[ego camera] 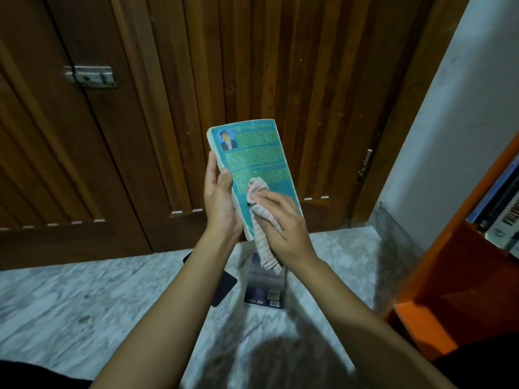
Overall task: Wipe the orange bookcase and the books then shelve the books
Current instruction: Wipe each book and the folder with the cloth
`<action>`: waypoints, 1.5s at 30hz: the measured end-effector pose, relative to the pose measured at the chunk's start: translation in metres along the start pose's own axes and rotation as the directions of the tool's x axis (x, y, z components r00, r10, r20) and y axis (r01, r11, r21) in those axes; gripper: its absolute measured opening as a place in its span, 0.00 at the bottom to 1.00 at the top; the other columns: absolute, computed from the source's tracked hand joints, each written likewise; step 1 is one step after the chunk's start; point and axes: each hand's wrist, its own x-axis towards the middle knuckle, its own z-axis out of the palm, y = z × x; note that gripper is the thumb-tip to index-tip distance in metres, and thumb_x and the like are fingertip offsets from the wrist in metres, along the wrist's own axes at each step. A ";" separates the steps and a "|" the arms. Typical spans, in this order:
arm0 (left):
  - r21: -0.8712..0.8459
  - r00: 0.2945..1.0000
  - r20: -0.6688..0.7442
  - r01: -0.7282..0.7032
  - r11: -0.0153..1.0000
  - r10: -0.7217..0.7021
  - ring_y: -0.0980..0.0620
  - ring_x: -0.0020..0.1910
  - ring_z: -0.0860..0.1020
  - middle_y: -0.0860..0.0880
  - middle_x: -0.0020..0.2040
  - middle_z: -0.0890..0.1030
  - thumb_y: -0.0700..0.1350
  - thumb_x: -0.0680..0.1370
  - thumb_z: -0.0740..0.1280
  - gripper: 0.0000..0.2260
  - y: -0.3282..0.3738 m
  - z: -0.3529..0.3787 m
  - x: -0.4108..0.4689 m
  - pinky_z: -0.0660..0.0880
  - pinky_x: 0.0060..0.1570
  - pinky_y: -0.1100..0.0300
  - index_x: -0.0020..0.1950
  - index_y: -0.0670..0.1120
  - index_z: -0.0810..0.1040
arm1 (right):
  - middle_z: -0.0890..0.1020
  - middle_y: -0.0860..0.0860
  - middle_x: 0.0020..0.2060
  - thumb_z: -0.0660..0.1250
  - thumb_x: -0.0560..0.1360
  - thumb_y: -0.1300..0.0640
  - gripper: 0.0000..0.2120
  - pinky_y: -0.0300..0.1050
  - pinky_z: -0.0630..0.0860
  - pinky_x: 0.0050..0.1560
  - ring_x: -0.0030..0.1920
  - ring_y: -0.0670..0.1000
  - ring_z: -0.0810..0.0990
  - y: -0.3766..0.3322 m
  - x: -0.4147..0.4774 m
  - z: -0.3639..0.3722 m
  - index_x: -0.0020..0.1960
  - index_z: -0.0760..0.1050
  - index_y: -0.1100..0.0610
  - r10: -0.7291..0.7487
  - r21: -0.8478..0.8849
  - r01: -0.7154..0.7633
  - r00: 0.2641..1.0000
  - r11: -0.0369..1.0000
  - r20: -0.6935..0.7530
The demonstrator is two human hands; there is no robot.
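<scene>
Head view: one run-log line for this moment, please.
step: wiping | left hand: holds teal paperback book | right hand: presses striped cloth on cover | floor: dark book

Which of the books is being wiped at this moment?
The teal book, held up by the left hand; the right hand presses a cloth on it.

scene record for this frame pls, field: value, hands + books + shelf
left hand: holds teal book upright by its left edge
right hand: presses striped cloth against the book's cover
floor: dark blue book lying flat, black flat item beside it
orange bookcase: at right, some books already shelved
stage: wiping the teal book
</scene>
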 end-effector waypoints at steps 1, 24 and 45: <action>-0.009 1.000 -0.015 0.000 1.000 -0.001 0.43 0.55 0.78 0.45 0.57 0.81 0.37 0.81 0.57 0.21 0.002 0.000 0.000 0.74 0.58 0.40 0.70 0.56 0.67 | 0.76 0.50 0.59 0.64 0.76 0.58 0.16 0.37 0.66 0.63 0.60 0.49 0.71 -0.001 -0.003 0.001 0.63 0.76 0.58 -0.057 -0.007 0.058 0.997 0.998 0.048; 0.353 0.963 0.258 -0.170 0.920 0.079 0.46 0.57 0.77 0.45 0.66 0.76 0.40 0.81 0.58 0.19 0.015 -0.013 -0.006 0.75 0.56 0.46 0.72 0.52 0.66 | 0.78 0.49 0.60 0.63 0.76 0.66 0.23 0.39 0.78 0.55 0.58 0.45 0.79 0.005 -0.008 -0.031 0.70 0.66 0.57 0.528 0.598 -0.358 0.840 0.717 -0.130; 0.830 0.868 0.203 -0.398 0.390 0.453 0.59 0.54 0.72 0.53 0.58 0.73 0.39 0.75 0.68 0.15 -0.003 -0.002 -0.003 0.73 0.56 0.64 0.62 0.47 0.77 | 0.82 0.47 0.51 0.70 0.72 0.65 0.17 0.36 0.77 0.48 0.52 0.44 0.81 -0.004 -0.002 -0.026 0.57 0.75 0.51 0.497 0.430 -0.386 0.848 0.816 -0.183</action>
